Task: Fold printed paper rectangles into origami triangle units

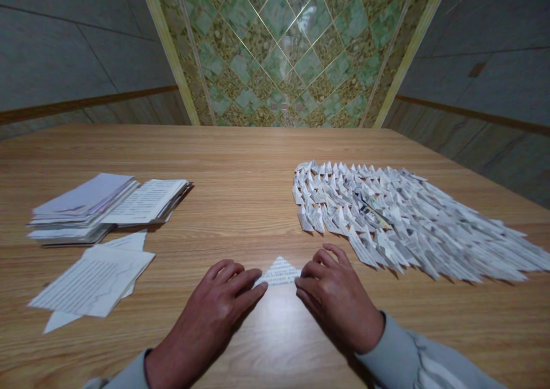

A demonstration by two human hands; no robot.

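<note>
A small triangle of folded printed paper [279,272] lies on the table in front of me, its point facing away. My left hand [223,294] pinches its left corner between thumb and fingers. At the opposite corner, my right hand [329,291] grips the paper with thumb and index finger, the other fingers curled above. Both lower corners are hidden under the fingertips. Just beyond my right hand, many folded paper boats [339,205] stand packed in rows, spreading toward the right edge.
A thick stack of paper sheets [86,197] sits on the left, with a smaller printed pile [148,201] against it. Nearer to me lie a few loose printed sheets [97,280]. The wooden table [223,154] reaches back to a green tiled wall [275,62].
</note>
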